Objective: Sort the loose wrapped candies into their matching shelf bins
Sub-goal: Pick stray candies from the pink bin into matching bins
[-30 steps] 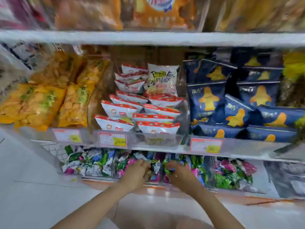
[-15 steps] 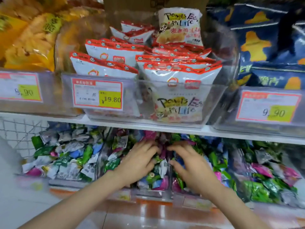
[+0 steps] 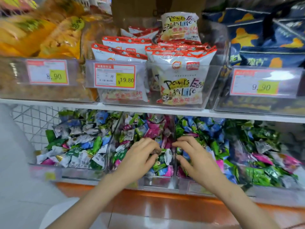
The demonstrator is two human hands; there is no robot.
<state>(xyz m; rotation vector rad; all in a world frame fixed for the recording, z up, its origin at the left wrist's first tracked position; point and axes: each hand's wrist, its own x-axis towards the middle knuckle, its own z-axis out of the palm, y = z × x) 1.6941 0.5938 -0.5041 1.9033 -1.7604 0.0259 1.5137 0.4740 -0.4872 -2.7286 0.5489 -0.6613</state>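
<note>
Several clear bins on the low shelf hold mixed wrapped candies in green, blue, pink and white. My left hand (image 3: 140,156) is in the second bin (image 3: 156,180), its fingers curled over the pile, and its fingertips pinch a small wrapped candy (image 3: 157,152). My right hand (image 3: 196,156) reaches into the third bin (image 3: 198,187) just right of the clear divider (image 3: 174,129). Its fingers are bent and spread on the candies, with nothing plainly held. The first bin (image 3: 79,172) lies to the left and a fourth bin (image 3: 272,187) to the right.
The white shelf edge (image 3: 148,111) hangs close above the candy bins. It carries clear bins of snack bags (image 3: 179,75) with price tags (image 3: 115,76). A wire mesh panel (image 3: 33,123) closes the left end. An orange ledge (image 3: 165,204) runs below.
The view has come much closer to the low shelf. Both hands moved deeper into the candy bins, and my left fingers curled onto a candy.
</note>
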